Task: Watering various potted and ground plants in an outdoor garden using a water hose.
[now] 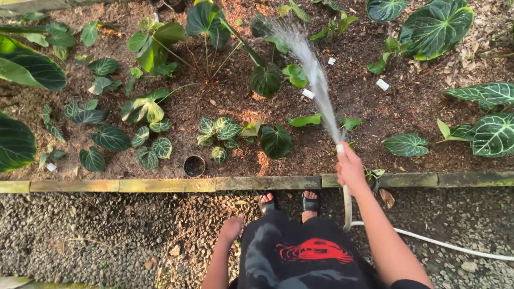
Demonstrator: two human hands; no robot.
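Black shirt (313,275) low centre; right hand (350,167) grips hose (448,244), spraying plants (220,133); left hand (231,228) hangs loose, holding nothing.

Gravel path (72,233) bears white hose (448,246); mulch bed (361,110) bears plants (147,109)

Gravel path (72,233) open beside left hand (231,227); ahead, stone edging (159,185), dense plants (147,112).

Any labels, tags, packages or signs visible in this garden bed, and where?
Small white plant tag: in the mulch, mid-bed, left of the water spray.
White tag: right of the spray, rectangular.
Tiny white tag: farther back.
White tag: near the front border, left.
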